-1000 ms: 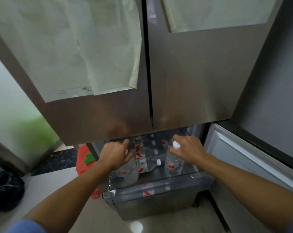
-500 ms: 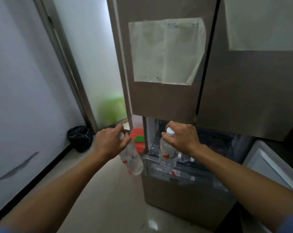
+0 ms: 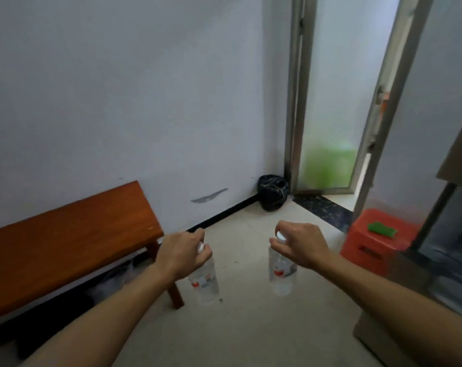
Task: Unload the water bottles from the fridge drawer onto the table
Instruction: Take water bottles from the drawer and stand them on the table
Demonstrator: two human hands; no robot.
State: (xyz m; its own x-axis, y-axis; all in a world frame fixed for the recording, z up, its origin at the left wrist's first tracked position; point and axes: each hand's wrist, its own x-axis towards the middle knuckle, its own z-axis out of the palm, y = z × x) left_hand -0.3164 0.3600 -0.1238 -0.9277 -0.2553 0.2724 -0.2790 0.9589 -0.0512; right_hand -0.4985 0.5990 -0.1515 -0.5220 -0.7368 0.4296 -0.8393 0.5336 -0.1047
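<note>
Bottles (image 3: 204, 283) (image 3: 281, 272) hang from both hands (image 3: 182, 254) (image 3: 301, 243), necks gripped.

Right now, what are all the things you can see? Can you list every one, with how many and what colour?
water bottle in left hand: 1, clear with red label and white cap, hanging over the floor
water bottle in right hand: 1, clear with red label and white cap, hanging over the floor
table: 1, reddish-brown wood, left, against the wall
black bag: 1, black, in the corner by the door
stool: 1, red-orange, right, beside the fridge
green thing: 1, green, on the stool
door: 1, frosted glass with metal frame, back right
fridge: 1, grey, right edge
left hand: 1, gripping a bottle top
right hand: 1, gripping a bottle top
</note>
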